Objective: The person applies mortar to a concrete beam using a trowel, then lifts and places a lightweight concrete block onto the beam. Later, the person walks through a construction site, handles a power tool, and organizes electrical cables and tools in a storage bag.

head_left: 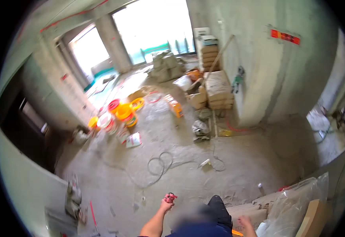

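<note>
My left hand [165, 205] is closed around a small red tool with dark parts [170, 197], held out over the concrete floor; its exact kind is too small to make out. My right hand [244, 221] is low on the right, beside stacked paper sacks [246, 213] and clear plastic wrapping [289, 205]. Its fingers look partly bent but are smeared, and nothing shows plainly in them. Just below that hand lies an orange strip [237, 233]. One dark-trousered leg [219, 209] shows between my hands.
A looped cable [160, 173] trails across the floor to a white power strip [205, 162]. Yellow buckets [125, 114] and a white bucket [107, 121] stand at left. Sacks [219, 89] are piled along the wall. A cardboard piece [313, 219] leans at lower right.
</note>
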Demonstrator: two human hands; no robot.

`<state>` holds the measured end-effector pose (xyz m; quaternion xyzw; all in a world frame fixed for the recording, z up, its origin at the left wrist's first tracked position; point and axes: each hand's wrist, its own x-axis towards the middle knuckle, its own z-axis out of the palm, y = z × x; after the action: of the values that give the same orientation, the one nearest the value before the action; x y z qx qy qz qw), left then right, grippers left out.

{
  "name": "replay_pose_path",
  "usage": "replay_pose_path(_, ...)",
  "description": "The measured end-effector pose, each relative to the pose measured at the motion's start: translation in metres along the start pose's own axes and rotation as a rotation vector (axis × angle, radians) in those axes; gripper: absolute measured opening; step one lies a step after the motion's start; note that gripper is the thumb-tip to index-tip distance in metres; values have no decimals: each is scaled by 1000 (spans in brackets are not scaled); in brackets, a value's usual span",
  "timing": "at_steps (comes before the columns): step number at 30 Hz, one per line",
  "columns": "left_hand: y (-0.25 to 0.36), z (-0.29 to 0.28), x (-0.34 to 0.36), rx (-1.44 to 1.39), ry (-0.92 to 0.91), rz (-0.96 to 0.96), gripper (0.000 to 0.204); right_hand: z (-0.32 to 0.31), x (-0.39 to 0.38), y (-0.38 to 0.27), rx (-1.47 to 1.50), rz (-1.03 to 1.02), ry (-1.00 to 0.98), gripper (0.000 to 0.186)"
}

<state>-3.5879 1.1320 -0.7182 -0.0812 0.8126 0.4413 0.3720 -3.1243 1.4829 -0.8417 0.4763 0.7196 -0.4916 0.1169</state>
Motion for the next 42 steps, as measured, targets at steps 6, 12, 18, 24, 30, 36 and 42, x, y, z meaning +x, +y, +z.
replay_pose_path(6,151,71,89,139,-224,229,48,-63,-2,-110,645,402,98,19)
replay_pose_path(12,197,131,173,238,-403,132,32,-112,64,-141,370,484,-34,30)
replay_pose_path(18,313,332,171,556,-701,-36,35,-243,111,-99,96,464,307,37)
replay_pose_path(24,446,479,207,646,-768,16,38,-420,171,-170,628,343,566,32)
replay_pose_path(30,552,645,230,753,-857,50,41,-457,256,-71,-148,-82,529,29)
replay_pose_path(36,671,822,243,828,-954,172,43,-464,263,37,233,363,165,17)
replay_pose_path(42,791,978,233,826,-1004,378,46,-525,275,39,1158,638,593,22)
